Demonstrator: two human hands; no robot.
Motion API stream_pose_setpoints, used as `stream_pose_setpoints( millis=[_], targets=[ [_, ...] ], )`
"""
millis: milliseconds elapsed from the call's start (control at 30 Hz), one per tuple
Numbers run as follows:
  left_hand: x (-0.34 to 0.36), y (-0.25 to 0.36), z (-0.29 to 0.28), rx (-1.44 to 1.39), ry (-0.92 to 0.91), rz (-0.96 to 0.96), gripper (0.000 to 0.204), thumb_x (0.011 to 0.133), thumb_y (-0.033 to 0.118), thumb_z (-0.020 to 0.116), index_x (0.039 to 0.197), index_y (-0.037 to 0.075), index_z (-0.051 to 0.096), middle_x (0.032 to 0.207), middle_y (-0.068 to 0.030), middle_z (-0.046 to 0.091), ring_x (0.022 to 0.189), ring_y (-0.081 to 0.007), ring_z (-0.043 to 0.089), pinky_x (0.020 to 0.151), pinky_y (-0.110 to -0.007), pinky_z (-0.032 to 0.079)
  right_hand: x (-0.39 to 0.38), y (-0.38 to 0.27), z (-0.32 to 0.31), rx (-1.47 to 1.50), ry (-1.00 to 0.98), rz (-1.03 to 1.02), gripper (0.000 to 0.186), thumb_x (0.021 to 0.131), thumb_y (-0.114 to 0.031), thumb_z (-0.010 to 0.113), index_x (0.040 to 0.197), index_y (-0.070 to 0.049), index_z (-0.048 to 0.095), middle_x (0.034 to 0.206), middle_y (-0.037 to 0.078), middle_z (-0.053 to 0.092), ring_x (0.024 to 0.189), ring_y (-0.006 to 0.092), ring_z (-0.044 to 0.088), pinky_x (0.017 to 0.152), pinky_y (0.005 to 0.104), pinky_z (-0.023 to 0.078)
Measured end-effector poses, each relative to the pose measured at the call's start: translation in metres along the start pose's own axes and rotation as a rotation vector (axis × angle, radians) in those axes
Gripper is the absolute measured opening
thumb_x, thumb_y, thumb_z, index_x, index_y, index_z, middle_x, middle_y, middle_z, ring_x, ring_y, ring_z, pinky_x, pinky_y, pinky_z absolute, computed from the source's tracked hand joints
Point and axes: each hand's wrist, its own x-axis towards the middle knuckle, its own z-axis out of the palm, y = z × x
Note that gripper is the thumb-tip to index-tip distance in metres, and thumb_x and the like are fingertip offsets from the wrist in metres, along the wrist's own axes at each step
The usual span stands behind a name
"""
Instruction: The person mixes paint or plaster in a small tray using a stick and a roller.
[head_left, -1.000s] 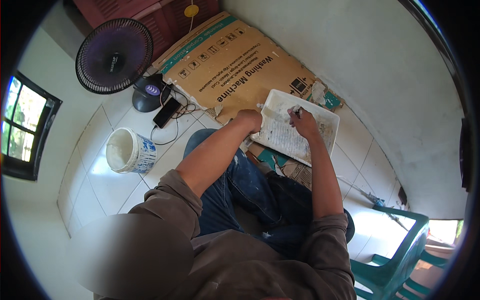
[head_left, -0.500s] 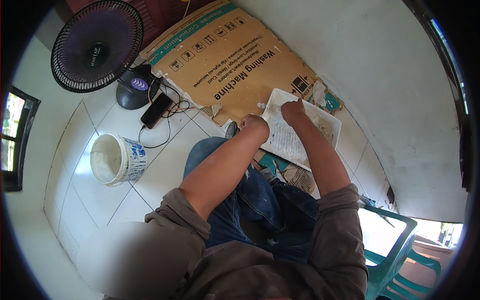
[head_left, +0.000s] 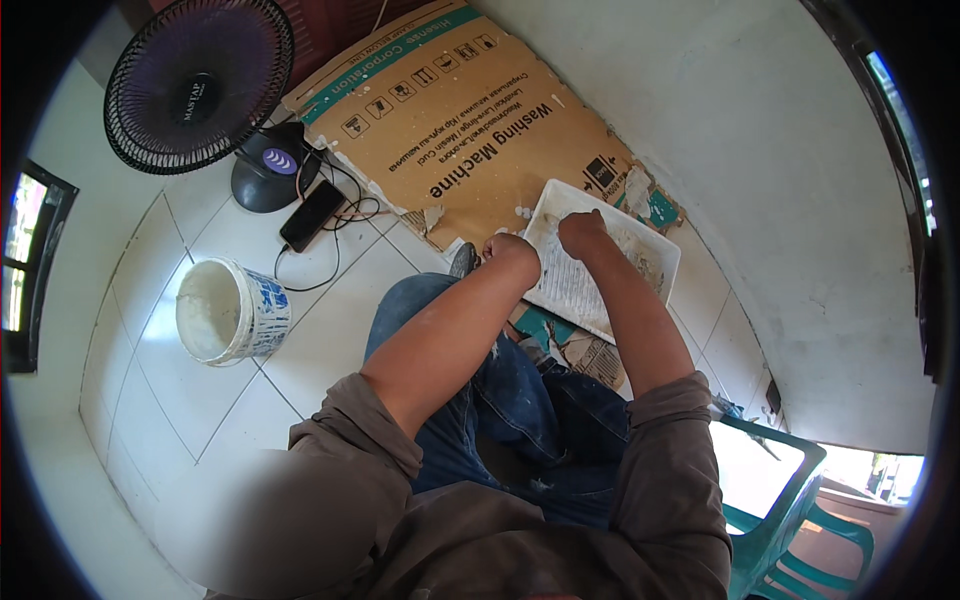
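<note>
A white paint tray (head_left: 655, 255) smeared with whitish paste lies on a flattened brown cardboard box (head_left: 470, 130) against the wall. My left hand (head_left: 510, 255) is closed at the tray's near left rim, gripping it. Just to its right, my right hand (head_left: 583, 232) is curled into a fist inside the tray, around a small tool that is almost wholly hidden. Both forearms reach forward over my blue-jeaned knees (head_left: 480, 390).
A standing fan (head_left: 195, 85) is at the far left, with a phone (head_left: 312, 215) and cable on the white tiles. A white bucket (head_left: 228, 312) stands at my left. A green plastic chair (head_left: 780, 500) is at the lower right. A pale wall (head_left: 790, 180) runs along the right.
The view has swung, bringing the fan and cardboard closer. My right hand has moved from the tray's middle toward its near left end, close to my left hand.
</note>
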Motion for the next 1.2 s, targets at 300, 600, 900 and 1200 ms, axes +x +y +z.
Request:
stream_pose_setpoints(
  millis=[300, 600, 900, 1200],
  targets=[
    [0.009, -0.008, 0.013, 0.051, 0.055, -0.065, 0.032, 0.074, 0.027, 0.085, 0.104, 0.017, 0.080, 0.095, 0.0024, 0.075, 0.074, -0.0146, 0.069, 0.055, -0.037, 0.048, -0.012, -0.016, -0.015, 0.117, -0.049, -0.195, 0.032, 0.097, -0.029, 0.062, 0.101, -0.002, 0.078, 0.107, 0.019, 0.076, 0.102, 0.0365, 0.073, 0.090, 0.0476, 0.056],
    [0.008, -0.002, 0.009, 0.030, 0.029, -0.047, 0.037, 0.075, 0.027, 0.085, 0.110, 0.017, 0.079, 0.102, 0.0022, 0.075, 0.080, -0.0150, 0.071, 0.058, -0.038, 0.050, -0.015, -0.016, -0.004, 0.050, -0.106, -0.086, 0.034, 0.103, -0.033, 0.056, 0.107, -0.007, 0.079, 0.112, 0.014, 0.076, 0.109, 0.0314, 0.072, 0.107, 0.0554, 0.042],
    [0.010, -0.010, 0.011, 0.062, -0.009, -0.021, 0.042, 0.077, 0.026, 0.084, 0.118, 0.016, 0.078, 0.112, -0.0006, 0.076, 0.091, -0.0190, 0.074, 0.068, -0.041, 0.056, -0.011, -0.023, -0.004, 0.096, -0.056, -0.081, 0.047, 0.107, -0.041, 0.048, 0.107, -0.003, 0.076, 0.113, 0.019, 0.075, 0.105, 0.0371, 0.072, 0.096, 0.0496, 0.053],
    [0.014, -0.016, 0.016, 0.057, -0.019, -0.003, 0.047, 0.080, 0.028, 0.082, 0.125, 0.016, 0.076, 0.124, -0.0041, 0.074, 0.103, -0.0239, 0.074, 0.077, -0.045, 0.059, 0.001, -0.032, 0.004, 0.286, -0.090, -0.004, 0.035, 0.100, -0.026, 0.055, 0.110, -0.001, 0.077, 0.119, 0.021, 0.074, 0.109, 0.0371, 0.072, 0.095, 0.0466, 0.056]
  ],
)
